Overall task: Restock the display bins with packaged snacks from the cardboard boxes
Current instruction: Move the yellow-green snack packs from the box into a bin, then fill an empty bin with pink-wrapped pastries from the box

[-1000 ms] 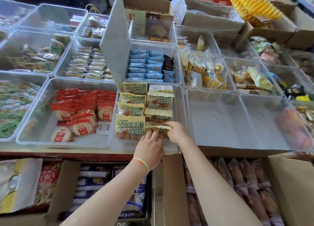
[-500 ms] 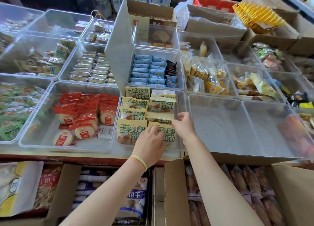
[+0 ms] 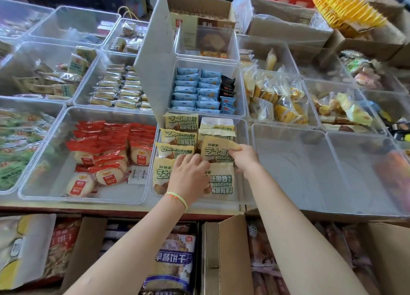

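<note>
A clear display bin [image 3: 243, 161] at the counter's front holds two rows of yellow-green snack packets [image 3: 177, 137]. My right hand [image 3: 245, 158] pinches the right edge of one yellow-green packet [image 3: 216, 151] in the right row and tilts it up. My left hand [image 3: 188, 174] rests with spread fingers on the front packets of both rows, covering part of the front left packet [image 3: 162, 174]. A cardboard box [image 3: 226, 250] of brown wrapped snacks stands open below the counter, under my right forearm.
A bin of red round-cake packets [image 3: 106, 152] sits left of the green-packet bin, and an empty clear bin [image 3: 288, 172] sits right of it. A white divider panel [image 3: 155, 57] leans upright behind. Blue packets [image 3: 197, 90] fill the bin beyond. More boxes line the floor.
My right hand moved from the front packet up to a packet farther back in the right row and lifted its edge. My left hand slid slightly forward over the front packets.
</note>
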